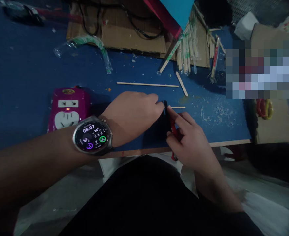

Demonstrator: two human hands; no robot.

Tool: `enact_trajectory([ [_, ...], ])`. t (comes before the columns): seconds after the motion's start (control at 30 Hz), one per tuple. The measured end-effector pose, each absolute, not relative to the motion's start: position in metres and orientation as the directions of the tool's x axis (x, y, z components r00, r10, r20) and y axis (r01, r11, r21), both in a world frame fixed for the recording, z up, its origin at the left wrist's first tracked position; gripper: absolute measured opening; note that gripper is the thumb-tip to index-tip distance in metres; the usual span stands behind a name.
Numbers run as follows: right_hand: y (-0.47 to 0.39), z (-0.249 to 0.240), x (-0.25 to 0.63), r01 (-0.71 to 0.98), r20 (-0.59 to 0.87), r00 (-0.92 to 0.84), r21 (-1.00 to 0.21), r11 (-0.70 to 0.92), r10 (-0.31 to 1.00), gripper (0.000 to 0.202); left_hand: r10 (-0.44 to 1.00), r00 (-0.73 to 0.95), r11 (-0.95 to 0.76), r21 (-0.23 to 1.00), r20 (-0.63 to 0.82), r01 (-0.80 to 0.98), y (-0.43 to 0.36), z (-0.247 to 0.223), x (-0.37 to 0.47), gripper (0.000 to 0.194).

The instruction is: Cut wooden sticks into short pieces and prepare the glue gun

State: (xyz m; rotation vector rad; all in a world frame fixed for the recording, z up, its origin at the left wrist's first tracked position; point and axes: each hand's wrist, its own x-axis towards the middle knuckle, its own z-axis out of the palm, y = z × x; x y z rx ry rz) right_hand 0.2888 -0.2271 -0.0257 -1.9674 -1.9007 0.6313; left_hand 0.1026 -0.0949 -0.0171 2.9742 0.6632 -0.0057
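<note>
My left hand (132, 114), with a watch (91, 135) on its wrist, is closed over the blue table. Its fingertips hold a thin wooden stick (179, 107), whose far end sticks out to the right past a dark blade. My right hand (190, 137) is wrapped round a red-handled cutter (173, 129), its index finger along the black upper part. The blade stands across the stick, close to my left fingertips. A longer stick (146, 84) and a short flat stick (182, 84) lie beyond my hands.
At the left stands a magenta socket box (68, 108). Wrapped sticks (185, 52) and cardboard (134, 36) lie at the back of the table (24, 68). White shavings (218, 113) are scattered at the right. Coloured rings (264, 108) rest on cardboard at the far right.
</note>
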Motion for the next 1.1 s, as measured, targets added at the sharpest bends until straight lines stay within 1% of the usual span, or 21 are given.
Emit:
enact_trajectory([
  [0.07, -0.228, -0.025, 0.288, 0.849, -0.084, 0.011, -0.526, -0.053, 0.996, 0.07, 0.419, 0.905, -0.898, 0.116, -0.071, 0.425, -0.095, -0.018, 0.102, 0.022],
  [0.17, -0.23, -0.026, 0.287, 0.848, -0.086, 0.016, -0.527, -0.059, 0.996, 0.07, 0.431, 0.898, -0.886, 0.145, -0.092, 0.44, -0.094, -0.018, 0.102, 0.023],
  [0.3, -0.233, -0.027, 0.286, 0.848, -0.099, 0.031, -0.524, -0.079, 0.995, 0.071, 0.444, 0.889, -0.88, 0.133, -0.114, 0.456, -0.095, -0.016, 0.103, 0.026],
  [0.53, -0.233, -0.026, 0.285, 0.867, -0.1, 0.028, -0.492, -0.074, 0.995, 0.071, 0.421, 0.883, -0.884, 0.126, -0.209, 0.451, -0.097, -0.011, 0.109, 0.027],
  [0.67, -0.231, -0.024, 0.291, 0.877, -0.097, -0.014, -0.479, -0.035, 0.995, 0.07, 0.419, 0.887, -0.884, 0.136, -0.195, 0.448, -0.098, -0.014, 0.11, 0.027],
  [0.83, -0.23, -0.019, 0.3, 0.896, -0.147, -0.053, -0.443, -0.017, 0.988, 0.07, 0.417, 0.896, -0.881, 0.174, -0.156, 0.44, -0.097, -0.02, 0.109, 0.025],
  [0.93, -0.231, -0.019, 0.3, 0.904, -0.143, -0.05, -0.428, -0.016, 0.988, 0.07, 0.42, 0.898, -0.881, 0.179, -0.132, 0.438, -0.099, -0.022, 0.109, 0.028],
  [1.1, -0.231, -0.021, 0.294, 0.919, -0.12, -0.036, -0.395, -0.014, 0.992, 0.07, 0.417, 0.895, -0.879, 0.178, -0.158, 0.441, -0.103, -0.02, 0.114, 0.029],
])
